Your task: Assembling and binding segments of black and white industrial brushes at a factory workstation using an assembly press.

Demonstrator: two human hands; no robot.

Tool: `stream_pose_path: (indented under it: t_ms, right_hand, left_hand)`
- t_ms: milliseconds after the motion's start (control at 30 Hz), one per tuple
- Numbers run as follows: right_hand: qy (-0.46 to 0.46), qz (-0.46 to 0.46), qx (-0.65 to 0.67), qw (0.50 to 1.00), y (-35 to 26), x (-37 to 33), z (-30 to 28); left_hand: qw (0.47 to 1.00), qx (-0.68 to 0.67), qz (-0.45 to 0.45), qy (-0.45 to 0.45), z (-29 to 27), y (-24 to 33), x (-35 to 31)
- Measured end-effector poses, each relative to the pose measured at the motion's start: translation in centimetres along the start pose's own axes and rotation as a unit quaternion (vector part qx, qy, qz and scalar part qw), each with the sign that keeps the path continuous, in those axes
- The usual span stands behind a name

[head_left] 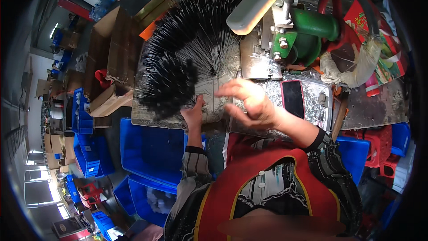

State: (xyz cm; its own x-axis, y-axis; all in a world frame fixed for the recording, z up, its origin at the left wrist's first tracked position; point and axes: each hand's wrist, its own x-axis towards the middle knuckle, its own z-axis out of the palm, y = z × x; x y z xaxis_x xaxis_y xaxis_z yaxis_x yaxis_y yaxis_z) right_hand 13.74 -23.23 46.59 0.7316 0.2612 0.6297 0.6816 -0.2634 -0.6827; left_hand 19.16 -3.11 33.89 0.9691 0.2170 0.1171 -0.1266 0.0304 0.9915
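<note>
My left hand [192,112] is closed round the base of a thick bunch of thin black-tipped metal rods [167,80]; the bunch fans out over the worktop, and part of my fingers is hidden under it. Behind the bunch lies a large fanned heap of the same kind of rods [196,22], their thin grey shafts converging toward me. My right hand [252,103] hovers over the bench [207,90] just right of a few loose rods, fingers apart, with nothing visible between them.
A green press [312,27] with a red wheel stands at the right, under a lit white lamp [255,6]. A dark phone [293,99] lies nearby. Cardboard boxes [109,49] stand at the left, and blue bins [154,149] sit below the bench's front edge.
</note>
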Motion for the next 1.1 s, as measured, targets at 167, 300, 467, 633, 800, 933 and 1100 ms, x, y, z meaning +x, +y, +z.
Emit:
stream_pose_path:
  t_ms: [167, 300, 467, 633, 800, 933, 1100]
  right_hand:
    - [-0.012, -0.089, 0.002, 0.996, -0.3, -0.4, 3.7]
    - [-0.088, -0.167, 0.075, 0.979, -1.3, 0.1, 6.2]
    - [-0.138, -0.295, 0.056, 0.944, -0.6, 1.2, 9.9]
    - [-0.287, -0.17, -0.197, 0.922, 4.4, -0.6, 11.6]
    - [-0.236, -0.14, -0.276, 0.921, 4.8, -1.4, 12.1]
    - [-0.241, -0.088, -0.202, 0.945, 4.7, -0.4, 11.0]
    - [-0.24, -0.025, -0.217, 0.946, 4.4, 0.0, 11.5]
  left_hand:
    - [0.999, 0.016, -0.033, -0.001, -1.6, 2.0, -0.2]
    - [0.99, 0.064, -0.088, -0.093, -3.5, 7.3, -1.2]
    - [0.955, -0.055, -0.264, -0.124, -7.2, 10.5, -2.5]
    - [0.766, 0.377, -0.334, -0.398, -9.5, 9.6, -3.5]
    - [0.869, 0.157, -0.33, -0.333, -12.0, 10.8, -3.0]
    - [0.912, -0.072, -0.358, -0.187, -15.1, 11.0, -1.3]
    - [0.981, 0.089, -0.085, -0.147, -8.7, 5.9, -5.9]
